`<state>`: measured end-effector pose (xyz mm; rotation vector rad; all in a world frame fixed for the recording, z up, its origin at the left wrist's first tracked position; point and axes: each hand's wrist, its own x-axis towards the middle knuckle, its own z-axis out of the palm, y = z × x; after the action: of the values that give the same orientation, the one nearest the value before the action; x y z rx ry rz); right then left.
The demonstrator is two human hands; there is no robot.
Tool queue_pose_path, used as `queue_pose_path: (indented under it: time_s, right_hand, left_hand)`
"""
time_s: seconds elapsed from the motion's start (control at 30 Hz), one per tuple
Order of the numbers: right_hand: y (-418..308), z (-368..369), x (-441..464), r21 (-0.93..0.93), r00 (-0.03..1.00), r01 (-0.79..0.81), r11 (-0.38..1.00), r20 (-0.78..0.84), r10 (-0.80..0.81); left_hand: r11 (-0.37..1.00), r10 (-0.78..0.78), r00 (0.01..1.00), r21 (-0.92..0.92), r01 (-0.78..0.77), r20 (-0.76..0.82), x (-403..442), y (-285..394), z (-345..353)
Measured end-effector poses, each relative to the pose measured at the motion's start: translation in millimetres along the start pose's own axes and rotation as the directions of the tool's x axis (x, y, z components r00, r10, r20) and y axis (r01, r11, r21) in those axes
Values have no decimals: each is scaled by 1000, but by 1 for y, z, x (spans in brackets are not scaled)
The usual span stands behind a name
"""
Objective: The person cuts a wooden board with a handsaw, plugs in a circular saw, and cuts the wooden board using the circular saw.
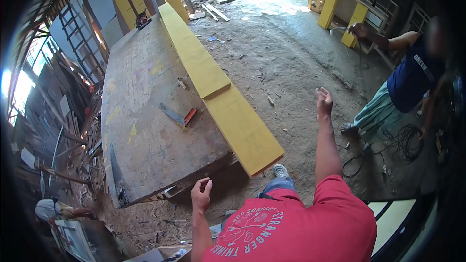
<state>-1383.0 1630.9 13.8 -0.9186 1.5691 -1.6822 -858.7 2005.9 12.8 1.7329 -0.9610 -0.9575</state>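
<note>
My left hand (pixel 201 195) is in the air just off the near edge of the workbench (pixel 141 102), its fingers loosely curled around nothing. Raised out to the right over the dirt floor, my right hand (pixel 324 103) has bent, slightly parted fingers and holds nothing visible. Between them, along the bench's right edge, lies a long yellow board (pixel 189 56). It overlaps a second yellow board (pixel 250 133), whose near end juts past the bench corner. A metal try square (pixel 172 115) with a red part rests on the bench top. Neither hand touches the boards.
A co-worker (pixel 412 77) in a dark blue shirt stands at right, one arm extended toward yellow boards (pixel 331 0) leaning there. Coiled black cable (pixel 407 145) lies near their feet. A dark power tool (pixel 142 20) sits at the bench's far end. Another person (pixel 48 209) crouches lower left.
</note>
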Motion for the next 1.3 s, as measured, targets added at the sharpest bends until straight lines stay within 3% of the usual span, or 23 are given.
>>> queue_pose_path:
  time_s: [0.1, 0.13, 0.23, 0.33, 0.37, 0.43, 0.5, 0.57, 0.63, 0.67, 0.73, 0.8, 0.93, 0.97, 1.03, 1.13, 1.2, 1.23, 1.27, 1.3]
  right_hand:
    - [5, -11, 89, -121, 993, 76, 990, -78, -86]
    - [11, -16, 123, 9, 998, 46, 999, -30, -46]
    - [25, -28, 204, -189, 981, -74, 979, -190, 37]
    - [27, -40, 245, -201, 985, -56, 978, -173, 20]
    - [28, -40, 257, -199, 988, -49, 979, -156, 18]
    - [22, -43, 274, 17, 971, -163, 986, 181, 157]
    - [18, -26, 266, 236, 850, -321, 917, 500, 168]
    - [-20, 9, 213, 425, 797, -463, 778, 585, 154]
    - [-35, 37, 166, 468, 688, -425, 775, 723, -60]
    - [-54, 55, 134, 479, 630, -510, 715, 773, -69]
    - [-91, 86, 62, 464, 506, -673, 576, 857, -98]
    - [-96, 112, 2, 328, 313, -785, 525, 942, -120]
    - [-104, 136, -133, 7, -68, -860, 510, 989, -129]
    - [-110, 135, -162, 3, -114, -802, 597, 981, -157]
    - [-106, 135, -213, -84, -249, -813, 576, 944, -214]
    - [-125, 136, -270, -163, -419, -670, 725, 888, -187]
    - [-128, 140, -319, 56, -426, -463, 885, 861, -277]
    - [-130, 144, -343, 179, -435, -348, 920, 839, -327]
    - [-121, 150, -360, 205, -528, -267, 941, 786, -321]
    - [-123, 150, -386, 220, -531, -241, 945, 785, -318]
  left_hand:
    - [996, 64, 998, -54, -64, 0, 22, 32, 58]
    - [996, 63, 998, -55, -64, -16, 30, 43, 81]
    - [994, 68, 996, -87, -73, -61, 49, 64, 155]
    - [997, 26, 1000, -68, -26, 8, 53, 80, 221]
    - [999, 21, 999, -28, -20, 48, 52, 85, 235]
    - [1000, 4, 996, 7, -4, 92, 44, 99, 247]
    - [1000, -27, 996, 17, 26, 80, 40, 110, 253]
    - [997, -79, 997, -2, 79, 17, 34, 113, 255]
    - [995, -97, 995, -34, 97, -9, 34, 119, 259]
    - [993, -108, 994, -47, 107, -24, 33, 123, 258]
    - [994, -64, 998, -89, 62, -19, 34, 134, 259]
    - [991, -40, 998, -126, 46, 49, 36, 149, 254]
    - [849, 38, 992, -527, 32, 122, 38, 134, 248]
    - [787, 10, 996, -615, 46, 87, 34, 124, 241]
    - [639, -42, 998, -767, 56, 38, 20, 119, 217]
    - [338, 22, 973, -915, -222, -228, -26, 128, 170]
    - [146, 84, 917, -906, -398, -390, -46, 109, 133]
    - [162, 4, 891, -878, -449, -455, -58, 95, 115]
    - [183, -75, 854, -849, -495, -514, -70, 80, 95]
    - [208, -152, 809, -819, -535, -568, -85, 74, 72]
